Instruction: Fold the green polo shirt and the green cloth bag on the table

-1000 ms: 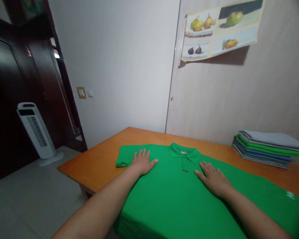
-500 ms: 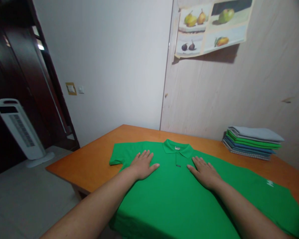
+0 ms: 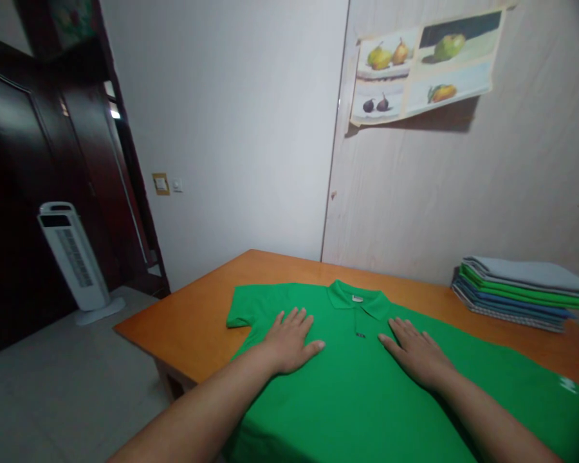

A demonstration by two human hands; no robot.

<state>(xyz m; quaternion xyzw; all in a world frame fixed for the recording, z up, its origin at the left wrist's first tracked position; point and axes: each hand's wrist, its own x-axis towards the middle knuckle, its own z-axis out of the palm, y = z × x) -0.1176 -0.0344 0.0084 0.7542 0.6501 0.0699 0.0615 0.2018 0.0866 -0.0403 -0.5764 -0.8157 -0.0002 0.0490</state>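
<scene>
A green polo shirt (image 3: 357,386) lies front side up on an orange wooden table (image 3: 193,328), collar toward the far wall. My left hand (image 3: 292,339) rests flat on the shirt's chest left of the button placket, fingers stretched out and holding nothing. My right hand (image 3: 415,350) lies flat on the chest right of the placket, fingers also stretched out. The shirt's left sleeve (image 3: 241,305) is spread toward the table's left part. Its lower part runs out of view at the bottom.
A stack of folded shirts (image 3: 521,292) in grey, green, blue and checked cloth sits at the table's far right by the wall. A fruit poster (image 3: 424,64) hangs on that wall. A white tower fan (image 3: 74,260) stands on the floor at left beside a dark door.
My left hand has slid along the shirt toward the placket and a little nearer to me. My right hand stays flat on the chest. The camera view has shifted.
</scene>
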